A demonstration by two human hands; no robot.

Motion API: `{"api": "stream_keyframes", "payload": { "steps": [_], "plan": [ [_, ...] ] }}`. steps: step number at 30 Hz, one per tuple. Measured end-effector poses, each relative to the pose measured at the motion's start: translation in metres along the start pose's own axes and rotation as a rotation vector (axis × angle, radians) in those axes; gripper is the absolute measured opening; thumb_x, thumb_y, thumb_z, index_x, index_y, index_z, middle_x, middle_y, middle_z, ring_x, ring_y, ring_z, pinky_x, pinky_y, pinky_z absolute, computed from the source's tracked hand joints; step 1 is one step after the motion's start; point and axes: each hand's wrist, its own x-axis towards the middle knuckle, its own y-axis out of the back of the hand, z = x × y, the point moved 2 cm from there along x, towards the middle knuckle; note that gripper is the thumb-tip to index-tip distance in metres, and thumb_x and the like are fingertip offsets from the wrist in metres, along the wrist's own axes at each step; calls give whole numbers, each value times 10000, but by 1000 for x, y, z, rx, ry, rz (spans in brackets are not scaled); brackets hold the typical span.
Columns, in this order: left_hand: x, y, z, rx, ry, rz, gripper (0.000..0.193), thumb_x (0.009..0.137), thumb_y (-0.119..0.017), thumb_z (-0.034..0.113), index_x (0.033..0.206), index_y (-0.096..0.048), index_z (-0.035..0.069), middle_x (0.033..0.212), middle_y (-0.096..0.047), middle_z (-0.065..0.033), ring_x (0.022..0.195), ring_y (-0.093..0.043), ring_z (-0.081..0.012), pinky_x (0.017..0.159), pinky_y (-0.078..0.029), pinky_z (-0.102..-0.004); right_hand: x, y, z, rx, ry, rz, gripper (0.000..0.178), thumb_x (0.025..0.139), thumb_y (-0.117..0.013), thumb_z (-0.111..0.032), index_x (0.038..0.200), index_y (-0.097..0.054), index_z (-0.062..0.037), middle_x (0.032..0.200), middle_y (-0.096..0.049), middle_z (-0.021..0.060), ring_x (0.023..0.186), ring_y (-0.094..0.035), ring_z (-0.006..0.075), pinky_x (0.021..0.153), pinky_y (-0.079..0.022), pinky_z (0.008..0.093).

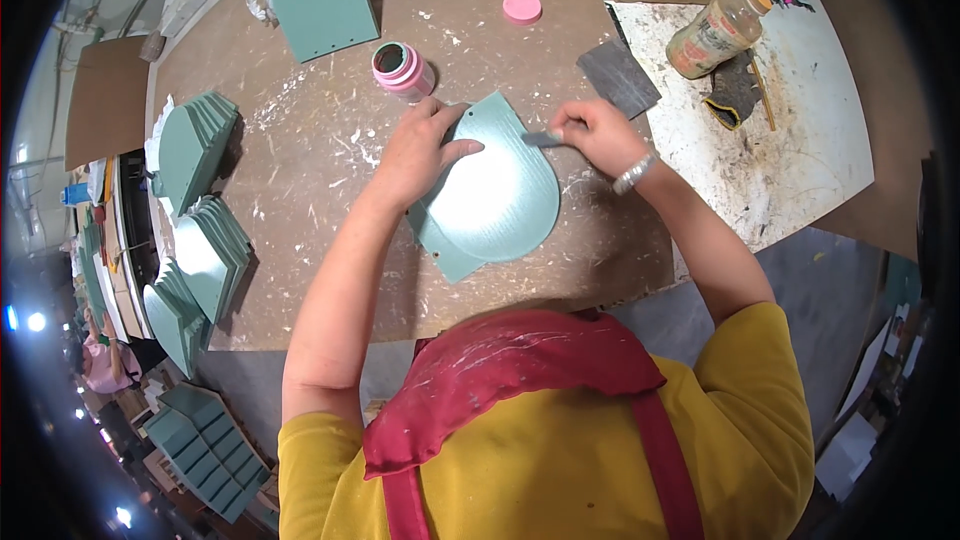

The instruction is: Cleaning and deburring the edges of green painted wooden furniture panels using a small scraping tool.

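Note:
A pale green panel (500,205), rounded at one end and with small holes near its straight end, lies flat on the brown worktable (330,140). Across its upper left edge, my left hand (422,148) holds it, with the thumb on its face and the fingertips by the corner. My right hand (603,137) pinches a small dark grey strip (542,139), perhaps sandpaper or a scraper, touching the panel's right upper edge. Just beyond my left hand stands an uncapped pink jar (405,75), dark inside. A dark grey sheet (619,78) lies beyond my right hand.
Stacked green panels (212,250) line the table's left edge. Another rounded panel (325,0) leans on white wrapping at the back. A pink lid (522,8) lies nearby. On the stained white board (790,180) are a plastic bottle (712,38) and a dark glove (733,92).

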Motion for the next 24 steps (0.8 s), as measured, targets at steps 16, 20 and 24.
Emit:
{"api": "stream_keyframes", "payload": {
  "steps": [16, 20, 24],
  "plan": [
    [0, -2, 0, -2, -5, 16, 519, 770, -698, 318, 1164, -579, 2, 1011, -550, -176, 960, -537, -338, 851, -439, -408, -44, 0, 11, 61, -27, 82, 95, 821, -596, -76, 849, -612, 13, 741, -611, 88, 719, -554, 153, 701, -441, 289],
    [2, -2, -1, -26, -8, 4, 509, 770, -700, 305, 1165, -580, 7, 1009, -552, -174, 960, -537, -338, 847, -440, -410, -38, 1, -2, 240, -16, 164, 93, 819, -597, -78, 848, -604, 10, 747, -610, 78, 726, -552, 151, 707, -441, 285],
    [0, -2, -3, 14, -26, 17, 497, 771, -699, 296, 1162, -582, 13, 1012, -553, -173, 960, -538, -338, 849, -440, -411, -48, 0, 0, 47, -97, 89, 95, 828, -591, -82, 850, -602, 10, 739, -605, 78, 723, -549, 146, 707, -439, 282]
  ]
}}
